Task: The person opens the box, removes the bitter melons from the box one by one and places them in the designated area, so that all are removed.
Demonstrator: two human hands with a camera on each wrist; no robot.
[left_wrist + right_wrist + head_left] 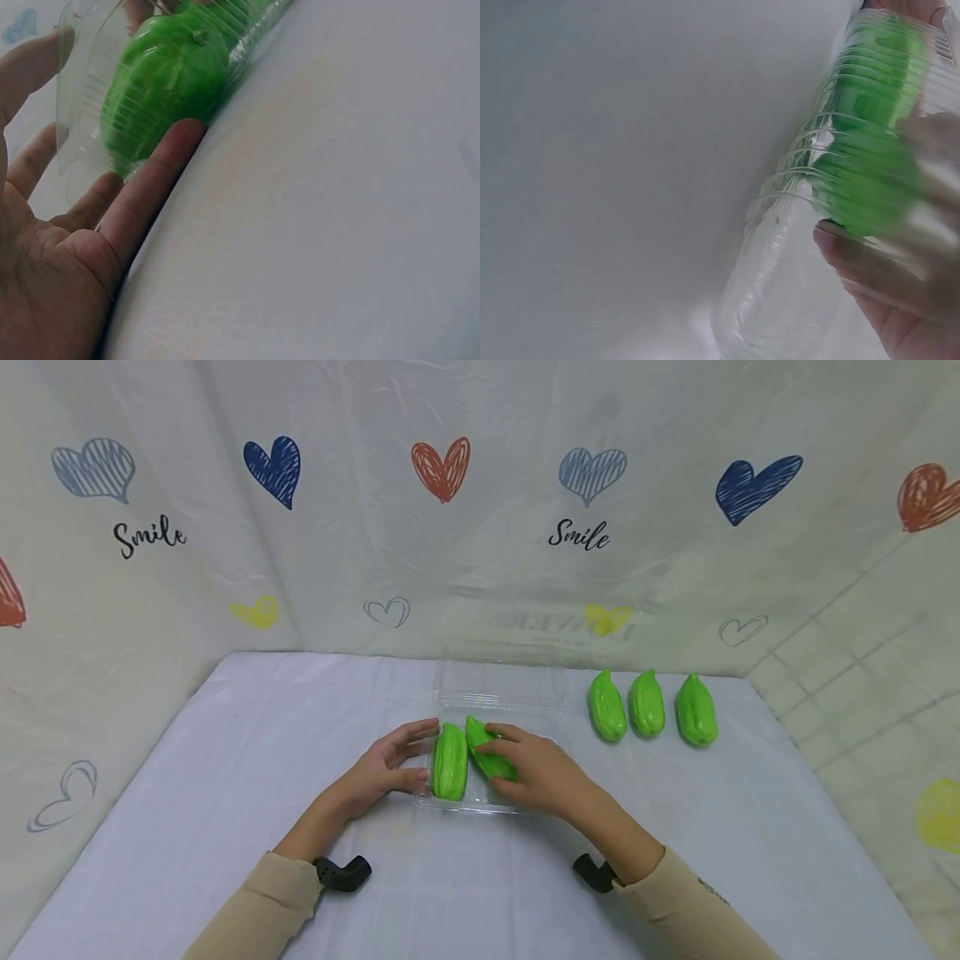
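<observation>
A clear plastic clamshell box (480,806) lies on the table with its lid (501,683) folded back behind it. Along its left side lies one ridged green fruit (450,762), pointed at one end. My left hand (382,770) rests against the box's left wall, fingers extended; in the left wrist view its thumb and fingertips (187,131) touch the plastic from outside. My right hand (542,770) is inside the box, thumb and fingers around a second green fruit (480,739), which tilts beside the first. In the right wrist view that fruit (870,180) is blurred behind the ribbed wall.
At the table's back right stand three more green fruits (607,707) (647,704) (697,711) in a row, right of the box. A white cloth (300,735) covers the table. Behind it hangs a pale curtain (510,568) printed with hearts.
</observation>
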